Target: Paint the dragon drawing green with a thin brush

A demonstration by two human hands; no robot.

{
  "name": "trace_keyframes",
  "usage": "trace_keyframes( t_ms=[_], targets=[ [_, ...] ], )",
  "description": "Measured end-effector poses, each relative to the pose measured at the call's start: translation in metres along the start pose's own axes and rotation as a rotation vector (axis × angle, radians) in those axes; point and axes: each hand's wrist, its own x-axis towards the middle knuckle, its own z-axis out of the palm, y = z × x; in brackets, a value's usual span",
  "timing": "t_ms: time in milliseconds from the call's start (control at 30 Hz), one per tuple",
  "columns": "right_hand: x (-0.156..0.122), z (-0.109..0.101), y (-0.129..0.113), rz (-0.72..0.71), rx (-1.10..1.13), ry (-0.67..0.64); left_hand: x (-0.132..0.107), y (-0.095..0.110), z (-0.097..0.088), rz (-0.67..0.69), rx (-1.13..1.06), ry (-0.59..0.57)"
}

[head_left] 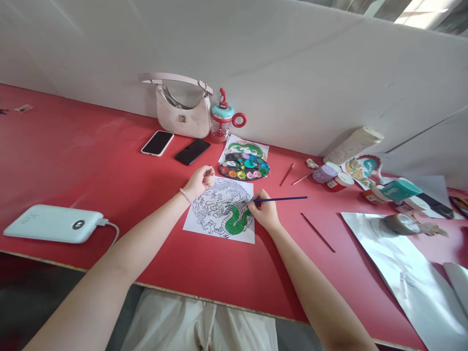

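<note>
A white sheet with a line drawing of a dragon (215, 202) lies on the red table (91, 161); part of the dragon is painted green. My right hand (263, 210) is closed on a thin blue paintbrush (283, 199), whose tip touches the green part. My left hand (200, 181) rests with curled fingers on the sheet's upper left corner. Just behind the sheet sits a dark paint palette (244, 166) with several coloured wells.
A pale handbag (181, 109), a cup with a red handle (223, 119) and two phones (158, 142) stand at the back. A power bank (53, 223) lies left. Loose brushes (287, 174), paint jars (331, 175) and silver foil (398, 263) fill the right.
</note>
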Motion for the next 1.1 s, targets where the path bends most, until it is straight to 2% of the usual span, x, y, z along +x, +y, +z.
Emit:
trace_keyframes(
  t_ms=[133,367,1100],
  targets=[
    [0.0001,0.0001,0.0005,-0.014,0.003,-0.024,-0.0007,0.0005,0.0007,0.003,0.011,-0.001],
    [-0.0001,-0.0002,0.0006,0.008,-0.031,0.021,-0.0025,0.0013,0.0033,0.007,0.029,0.006],
    [-0.0012,-0.0004,0.0011,0.001,-0.061,0.023,-0.0023,0.0012,0.0029,0.006,0.028,0.014]
  ],
)
